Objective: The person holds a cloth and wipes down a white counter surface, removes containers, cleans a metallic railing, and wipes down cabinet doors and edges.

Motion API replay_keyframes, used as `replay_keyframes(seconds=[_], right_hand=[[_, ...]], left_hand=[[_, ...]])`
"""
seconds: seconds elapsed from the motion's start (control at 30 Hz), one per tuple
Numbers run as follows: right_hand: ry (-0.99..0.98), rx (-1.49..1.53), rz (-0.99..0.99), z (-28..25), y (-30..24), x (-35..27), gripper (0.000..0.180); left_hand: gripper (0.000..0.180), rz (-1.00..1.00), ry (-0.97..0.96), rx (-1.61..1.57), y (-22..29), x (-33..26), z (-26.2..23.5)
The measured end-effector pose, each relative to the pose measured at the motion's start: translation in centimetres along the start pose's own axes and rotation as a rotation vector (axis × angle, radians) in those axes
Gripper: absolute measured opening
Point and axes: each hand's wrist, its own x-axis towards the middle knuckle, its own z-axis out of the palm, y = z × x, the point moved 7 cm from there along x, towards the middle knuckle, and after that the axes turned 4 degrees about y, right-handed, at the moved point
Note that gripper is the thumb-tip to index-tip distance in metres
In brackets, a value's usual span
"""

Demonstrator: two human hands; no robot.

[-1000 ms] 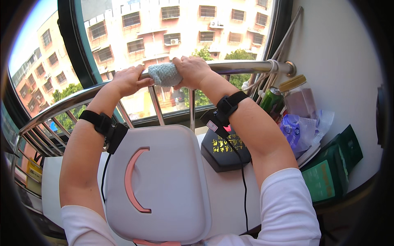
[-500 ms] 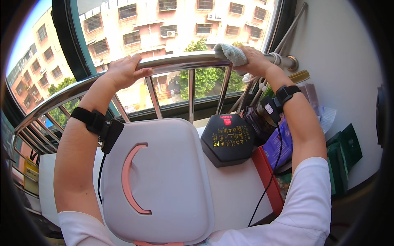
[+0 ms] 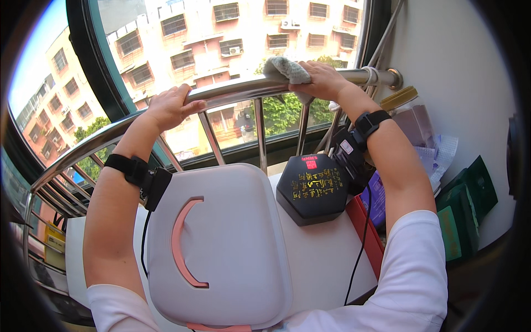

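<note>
I view remotely: cloth [image 3: 284, 69], pale blue-green, textured, soft | I see it bunched and draped over the top bar, right of its middle | metal railing [image 3: 235, 93], shiny silver, round top bar running across, slim posts spaced apart beneath.

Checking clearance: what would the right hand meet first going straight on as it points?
Beyond the cloth it holds on the rail, the right hand would probably meet the window first, though depth is unclear and I can't tell whether a pane closes it there.
</note>
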Motion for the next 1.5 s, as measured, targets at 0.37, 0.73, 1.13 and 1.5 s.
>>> replay_keyframes(seconds=[0.37,0.73,1.13,1.5], right_hand=[[0.229,-0.024,-0.217,1.9,-16.2,2.8,0.063],[0.126,0.707,0.137,0.7,-12.9,-8.6,0.041],[-0.581,1.083,0.624,6.9,-22.5,-16.8,0.056],[-0.861,1.650,0.181,7.6,-42.3,-11.8,0.058]], left_hand=[[0.063,0.009,0.083,0.035,-0.5,0.2,0.3],[0.088,0.058,0.043,-0.150,0.3,-6.2,-0.8],[0.092,-0.114,-0.455,-0.602,-0.9,-35.6,-2.4],[0.092,-0.141,-0.135,-0.115,0.4,-38.3,-7.8]])
